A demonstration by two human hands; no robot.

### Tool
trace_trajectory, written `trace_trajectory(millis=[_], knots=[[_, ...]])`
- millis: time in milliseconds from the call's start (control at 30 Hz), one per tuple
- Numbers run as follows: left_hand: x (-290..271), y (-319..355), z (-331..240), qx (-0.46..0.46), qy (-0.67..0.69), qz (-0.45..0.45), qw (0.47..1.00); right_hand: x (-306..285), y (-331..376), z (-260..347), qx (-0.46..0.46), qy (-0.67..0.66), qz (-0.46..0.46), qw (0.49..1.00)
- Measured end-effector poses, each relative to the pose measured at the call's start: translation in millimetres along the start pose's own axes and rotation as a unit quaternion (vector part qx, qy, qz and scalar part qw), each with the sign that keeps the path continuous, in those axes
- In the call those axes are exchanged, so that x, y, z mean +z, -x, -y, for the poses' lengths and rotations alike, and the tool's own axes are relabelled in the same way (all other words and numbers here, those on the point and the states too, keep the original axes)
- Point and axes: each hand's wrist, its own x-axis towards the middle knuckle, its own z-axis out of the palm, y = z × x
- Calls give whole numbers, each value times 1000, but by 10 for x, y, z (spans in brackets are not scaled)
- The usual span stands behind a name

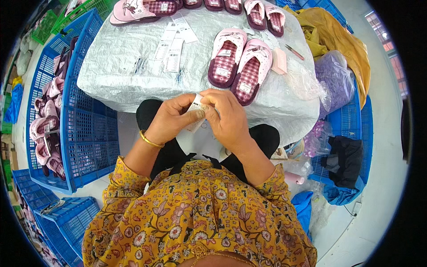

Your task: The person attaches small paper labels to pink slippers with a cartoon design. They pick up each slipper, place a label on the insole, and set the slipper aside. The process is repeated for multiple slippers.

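Both my hands meet over my lap at the near edge of the covered table. Between the thumb and fingers of my left hand (172,116) is a white printed paper tag (195,116). My right hand (226,115) pinches the same tag at its upper end. A thin loop, perhaps a string, hangs just below the tag. Beyond my hands lies a pair of pink slippers (226,60) with dark red checked insoles. More white tags (173,57) lie on the table to the left of them, with small dark strings (140,66) nearby.
More pink slippers (138,10) line the table's far edge. A pen-like tool (295,52) and a pink block (279,61) rest on the right. At left stands a blue crate (89,129) beside heaped slippers. Bagged purple material (334,82) and yellow cloth (342,38) fill the right side.
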Motion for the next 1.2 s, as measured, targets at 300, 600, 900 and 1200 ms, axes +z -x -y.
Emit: trace_trajectory(millis=[300,600,900,1200], knots=[[173,61,92,-35,23,-58,997,47,152,-84,108,-92,-63,988],[196,36,204,38,24,-64,997,23,264,-22,108,-58,-23,992],[293,66,169,65,-232,-183,953,-7,254,-99,50,-5,-6,999],[-47,-48,176,-62,83,-131,986,-38,278,-120,211,-97,-1,973]])
